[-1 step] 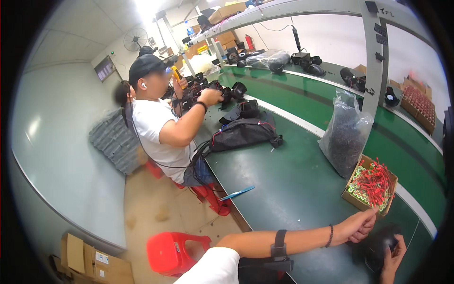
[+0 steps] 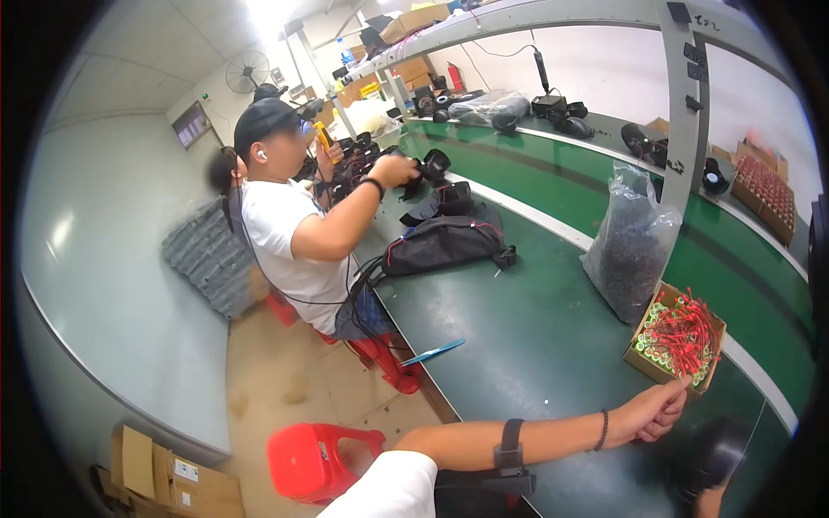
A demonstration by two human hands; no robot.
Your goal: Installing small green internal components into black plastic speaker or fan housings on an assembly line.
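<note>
My left hand is closed, fingers curled and fingertips pinched at the near edge of a small cardboard box. Whatever the pinch may hold is too small to make out. Green-and-white cylindrical cells with a tangle of red wires fill that box. At the lower right, a glossy black rounded housing is tilted up above the table. Below it shows a small part of my right hand, holding the housing; its fingers are mostly hidden. A clear plastic bag of dark small parts stands behind the box.
A light-blue tweezer-like tool lies by the green table's left edge. Beyond it are a black pouch and a seated co-worker handling black parts. A grey shelf post rises behind the bag. A red stool stands at left.
The black housing has turned and shifted slightly right, and my right thumb and fingers have gone from sight behind it. My left hand stays in place. The co-worker's near hand has moved slightly.
</note>
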